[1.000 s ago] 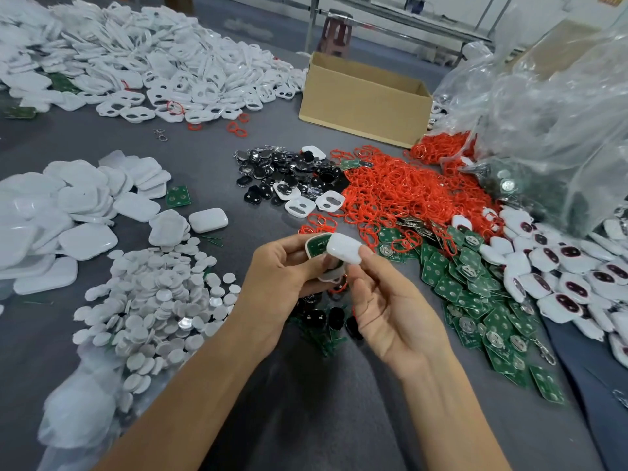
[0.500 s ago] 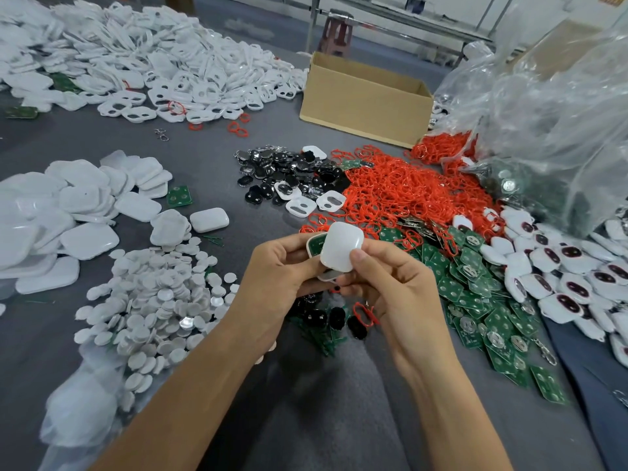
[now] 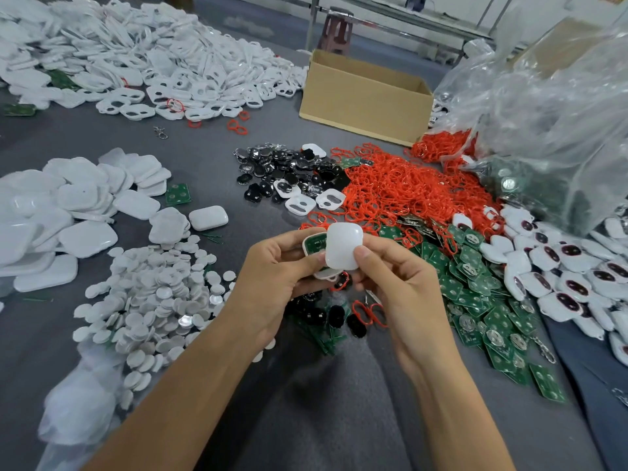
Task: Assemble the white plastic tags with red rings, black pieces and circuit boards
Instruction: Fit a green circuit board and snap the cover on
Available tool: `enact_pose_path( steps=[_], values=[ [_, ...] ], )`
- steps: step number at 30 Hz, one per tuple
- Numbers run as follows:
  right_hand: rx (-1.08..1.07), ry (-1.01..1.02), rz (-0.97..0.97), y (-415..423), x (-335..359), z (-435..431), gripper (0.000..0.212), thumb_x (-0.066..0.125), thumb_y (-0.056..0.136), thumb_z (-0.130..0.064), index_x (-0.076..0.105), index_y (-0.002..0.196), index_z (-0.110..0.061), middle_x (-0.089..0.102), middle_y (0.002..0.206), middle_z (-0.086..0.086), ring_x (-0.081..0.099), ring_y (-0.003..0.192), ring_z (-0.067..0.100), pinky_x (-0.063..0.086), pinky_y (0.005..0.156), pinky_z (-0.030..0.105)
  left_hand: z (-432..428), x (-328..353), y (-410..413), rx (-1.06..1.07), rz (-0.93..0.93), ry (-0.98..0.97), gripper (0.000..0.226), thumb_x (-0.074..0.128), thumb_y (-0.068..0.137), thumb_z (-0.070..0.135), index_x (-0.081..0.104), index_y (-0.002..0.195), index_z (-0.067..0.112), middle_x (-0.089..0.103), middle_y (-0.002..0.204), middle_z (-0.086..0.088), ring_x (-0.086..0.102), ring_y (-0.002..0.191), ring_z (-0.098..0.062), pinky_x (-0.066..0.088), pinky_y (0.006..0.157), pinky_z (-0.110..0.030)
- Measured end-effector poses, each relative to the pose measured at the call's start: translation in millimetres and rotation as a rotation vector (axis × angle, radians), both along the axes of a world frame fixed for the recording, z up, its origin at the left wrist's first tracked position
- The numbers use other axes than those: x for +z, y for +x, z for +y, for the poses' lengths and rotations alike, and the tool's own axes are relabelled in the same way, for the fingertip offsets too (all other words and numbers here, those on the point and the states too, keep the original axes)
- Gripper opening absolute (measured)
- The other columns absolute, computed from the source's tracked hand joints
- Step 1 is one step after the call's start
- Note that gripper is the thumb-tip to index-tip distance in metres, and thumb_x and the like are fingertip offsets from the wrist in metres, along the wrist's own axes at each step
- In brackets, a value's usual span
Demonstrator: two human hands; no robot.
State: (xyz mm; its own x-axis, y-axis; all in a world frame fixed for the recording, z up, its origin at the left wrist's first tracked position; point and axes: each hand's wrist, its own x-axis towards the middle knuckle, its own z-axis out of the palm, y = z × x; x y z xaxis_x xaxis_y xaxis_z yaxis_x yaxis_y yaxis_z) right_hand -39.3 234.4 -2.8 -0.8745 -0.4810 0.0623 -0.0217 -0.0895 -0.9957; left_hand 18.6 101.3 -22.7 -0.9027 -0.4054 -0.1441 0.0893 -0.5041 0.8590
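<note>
While grey cloth covered the desk [image 3: 323,419], heaps crowded it: white tag frames [image 3: 176,73] at the far left corner, red rings [image 3: 401,192], black pieces [image 3: 285,168] and green circuit boards [image 3: 475,294] toward the right edge beside a clear plastic bag [image 3: 550,124], and a cardboard box [image 3: 360,100] at the far edge. Above the bare near edge, the left hand [image 3: 272,277] gripped a tag shell [image 3: 313,242] with a green board inside; the right hand [image 3: 404,287] pinched a white cover [image 3: 343,244] against it. Print on that board was too small to read.
</note>
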Motion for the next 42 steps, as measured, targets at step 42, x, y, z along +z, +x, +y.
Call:
enact_pose_path(
  steps=[42],
  values=[
    [-0.145,0.199,0.23,-0.4,-18.4,-10.8,0.014,0.064,0.089,-0.008,0.074,0.099,-0.011,0.071,0.087,0.013,0.059,0.073,0.016,0.05,0.07,0.031,2.0,-1.2,-1.7,-0.049,-0.056,-0.01,0.017,0.054,0.096,0.014,0.071,0.099,0.012,0.075,0.083,-0.005,0.072,0.074,-0.013,0.057,0.06,-0.024]
  ],
)
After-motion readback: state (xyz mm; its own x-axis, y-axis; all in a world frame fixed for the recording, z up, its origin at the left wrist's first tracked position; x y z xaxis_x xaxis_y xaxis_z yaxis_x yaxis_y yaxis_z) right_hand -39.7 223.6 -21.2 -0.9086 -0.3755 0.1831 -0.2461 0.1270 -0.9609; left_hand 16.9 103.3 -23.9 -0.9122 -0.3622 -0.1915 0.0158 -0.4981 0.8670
